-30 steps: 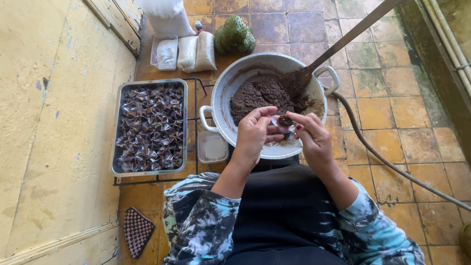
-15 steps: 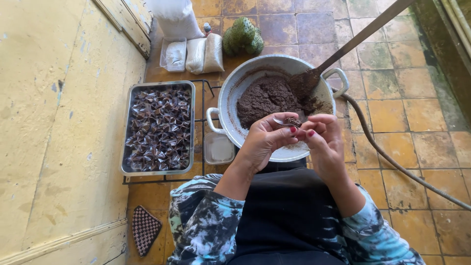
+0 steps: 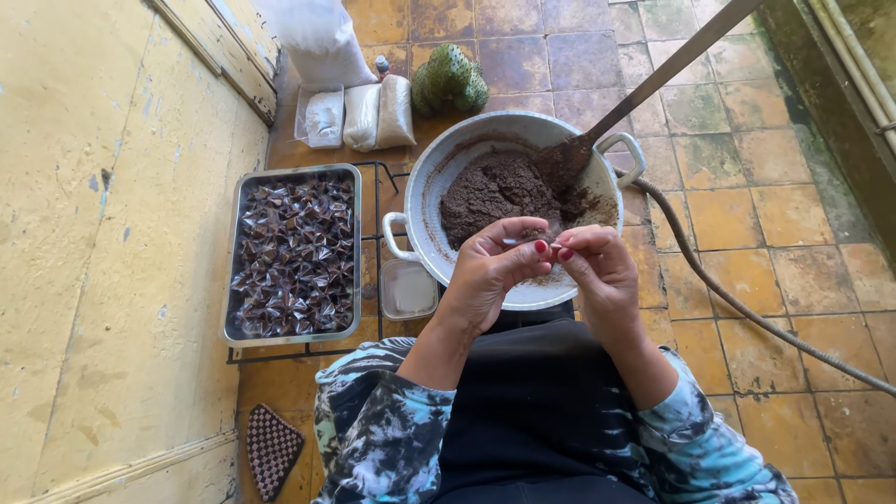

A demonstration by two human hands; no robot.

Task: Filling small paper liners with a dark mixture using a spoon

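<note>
Head view. I see my left hand (image 3: 490,271) and right hand (image 3: 597,271) brought together, fingertips pinched on a small wrapped sweet (image 3: 546,243), mostly hidden between the fingers. It sits directly between both hands, above the near rim of the white pot (image 3: 420,201). I judge the piece light, soft and sticky inside, its wrapper thin and slippery; the twisted ends seem the best hold, with gentle pressure. The brown paste (image 3: 495,187) lies just beyond the hands, a wooden spoon (image 3: 644,89) resting in it. Far left of the hands, a metal tray (image 3: 229,280) holds finished wrapped pieces.
</note>
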